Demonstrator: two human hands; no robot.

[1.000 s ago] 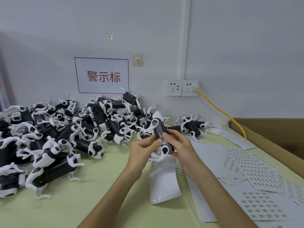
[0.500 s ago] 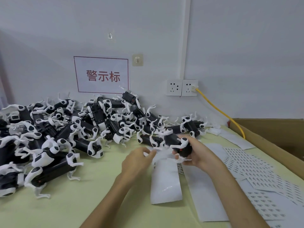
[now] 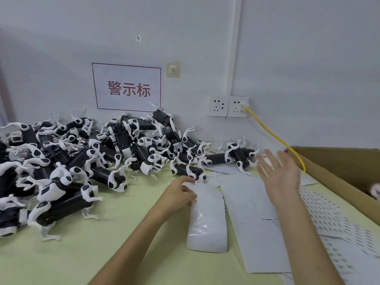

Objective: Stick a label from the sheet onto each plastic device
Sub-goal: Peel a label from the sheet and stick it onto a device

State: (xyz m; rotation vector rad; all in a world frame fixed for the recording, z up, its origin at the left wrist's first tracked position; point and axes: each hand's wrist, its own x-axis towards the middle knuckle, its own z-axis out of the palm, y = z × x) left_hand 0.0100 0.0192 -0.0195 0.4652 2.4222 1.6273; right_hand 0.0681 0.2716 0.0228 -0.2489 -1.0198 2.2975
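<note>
Pinching label sheet (image 3: 207,223) top edge w/ L grip (image 3: 181,194); R grip (image 3: 279,173) released, splayed wide.

Yellow cable (image 3: 273,135) in rt socket (image 3: 237,106); cardboard box (image 3: 339,161), contents unclear.

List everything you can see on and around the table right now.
devices: many, black and white, piled left and centre by the wall
label sheets: several, white with dark labels, table right
blank sheets: several, white, table centre right
strip: one, glossy white, table centre
table: one, pale green
box: one, brown cardboard, right edge
cable: one, yellow, right socket towards box
sockets: two, white, wall
sign: one, white, red characters, wall
hooks: two, pale, wall
left hand: fingers curled at the strip's top end; grip unclear
right hand: open, fingers spread, above the sheets
</note>
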